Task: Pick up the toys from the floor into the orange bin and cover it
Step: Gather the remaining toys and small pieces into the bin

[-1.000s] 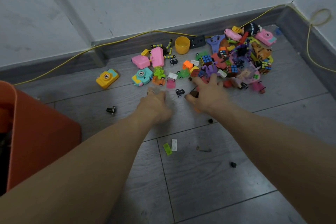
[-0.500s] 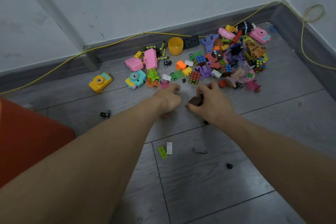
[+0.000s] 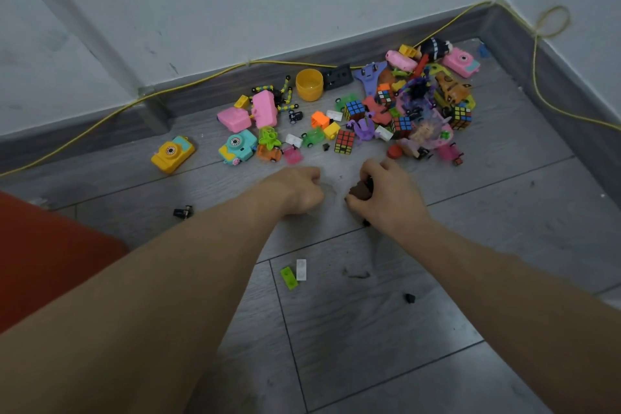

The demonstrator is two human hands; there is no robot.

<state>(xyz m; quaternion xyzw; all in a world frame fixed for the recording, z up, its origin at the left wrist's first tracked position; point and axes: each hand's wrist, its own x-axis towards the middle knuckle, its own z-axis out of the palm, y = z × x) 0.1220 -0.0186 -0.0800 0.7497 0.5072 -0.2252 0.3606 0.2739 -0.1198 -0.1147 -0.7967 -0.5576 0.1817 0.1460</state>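
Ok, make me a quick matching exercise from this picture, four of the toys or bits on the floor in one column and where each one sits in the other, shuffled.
Things:
1. yellow toy camera
2. pink toy camera
3. green brick
4. brown toy

Places:
A. in the right hand
B. far right of the pile, near the room corner
C. alone, left of the pile
D. beside the white brick, between the forearms

Pairs: 1-C, 2-B, 3-D, 4-A

Toys [image 3: 363, 118]: bright plastic heap (cameras, puzzle cubes, bricks) scattered on floor just beyond both hands [image 3: 386, 195]; orange bin [image 3: 40, 259], lower left, well left of left hand [image 3: 299, 191].
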